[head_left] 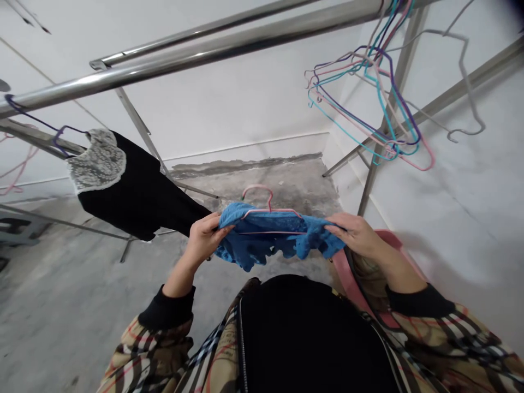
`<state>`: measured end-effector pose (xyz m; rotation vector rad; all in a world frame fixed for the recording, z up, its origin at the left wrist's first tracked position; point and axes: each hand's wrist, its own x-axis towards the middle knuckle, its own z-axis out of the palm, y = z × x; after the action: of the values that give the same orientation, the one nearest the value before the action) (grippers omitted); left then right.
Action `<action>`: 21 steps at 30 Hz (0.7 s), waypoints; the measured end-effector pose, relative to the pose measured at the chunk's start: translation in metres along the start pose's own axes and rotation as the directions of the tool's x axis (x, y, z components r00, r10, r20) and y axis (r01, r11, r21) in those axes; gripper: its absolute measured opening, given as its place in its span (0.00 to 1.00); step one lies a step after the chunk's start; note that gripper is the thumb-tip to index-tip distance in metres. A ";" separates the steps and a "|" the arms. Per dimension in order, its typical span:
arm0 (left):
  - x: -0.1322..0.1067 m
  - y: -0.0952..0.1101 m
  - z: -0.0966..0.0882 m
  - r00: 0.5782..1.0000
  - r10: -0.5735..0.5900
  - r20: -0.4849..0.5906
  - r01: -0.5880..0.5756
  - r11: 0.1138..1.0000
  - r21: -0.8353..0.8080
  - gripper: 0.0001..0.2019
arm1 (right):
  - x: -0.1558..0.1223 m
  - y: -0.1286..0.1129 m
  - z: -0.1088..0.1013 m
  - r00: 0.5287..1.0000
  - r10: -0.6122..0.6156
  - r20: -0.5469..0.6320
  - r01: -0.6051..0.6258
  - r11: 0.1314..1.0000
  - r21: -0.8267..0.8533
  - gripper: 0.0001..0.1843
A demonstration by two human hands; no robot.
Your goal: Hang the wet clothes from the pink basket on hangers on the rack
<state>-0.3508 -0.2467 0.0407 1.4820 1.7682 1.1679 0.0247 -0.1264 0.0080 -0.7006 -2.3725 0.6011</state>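
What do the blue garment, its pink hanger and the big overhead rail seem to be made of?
The blue garment: soft, matte fabric, seemingly lace-textured; it crumples where the left hand and right hand pinch it. The pink hanger: thin wire, probably coated, judging by its even colour. The overhead rail: metal tube, likely stainless steel, with bright streaky reflections.

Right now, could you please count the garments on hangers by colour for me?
blue garment, on a pink hanger, gripped by the left hand and right hand: 1
black garment, hanging at the left: 1
Total: 2
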 end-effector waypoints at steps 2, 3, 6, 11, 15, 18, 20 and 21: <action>0.003 -0.003 0.003 0.977 0.199 -0.078 -0.172 0.949 0.264 0.11 | 0.000 -0.007 0.000 1.000 -0.008 0.005 0.008 0.993 0.116 0.15; 0.004 -0.005 0.004 0.950 0.290 -0.113 -0.226 0.892 0.391 0.11 | 0.000 -0.011 0.000 1.000 -0.007 -0.022 0.010 0.992 0.129 0.14; 0.009 -0.009 0.007 0.886 0.410 -0.215 -0.191 0.746 0.638 0.12 | -0.001 -0.020 0.001 0.994 -0.042 -0.105 0.050 0.996 0.070 0.12; 0.007 -0.008 0.012 0.867 0.373 -0.330 -0.033 0.705 0.709 0.26 | -0.005 -0.022 0.009 0.986 -0.113 -0.122 0.106 0.992 -0.064 0.10; -0.010 -0.002 0.020 0.903 0.309 -0.298 -0.070 0.792 0.607 0.32 | -0.008 -0.022 0.011 0.967 -0.106 -0.230 0.081 0.990 -0.116 0.08; -0.018 -0.005 0.017 0.979 0.184 -0.085 -0.131 0.895 0.427 0.37 | -0.011 -0.024 0.006 0.952 -0.104 -0.287 0.078 0.992 -0.101 0.08; -0.018 -0.014 0.010 0.990 0.129 -0.063 -0.098 0.929 0.358 0.43 | -0.013 -0.024 0.001 0.948 -0.106 -0.301 0.081 0.992 -0.093 0.07; -0.015 -0.020 0.005 0.989 0.112 -0.102 -0.070 0.934 0.351 0.46 | -0.015 -0.024 -0.002 0.948 -0.105 -0.302 0.083 0.993 -0.087 0.07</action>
<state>-0.3524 -0.2602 0.0189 1.7416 2.0913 1.0461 0.0276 -0.1534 0.0167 -0.6558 -2.1321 0.3373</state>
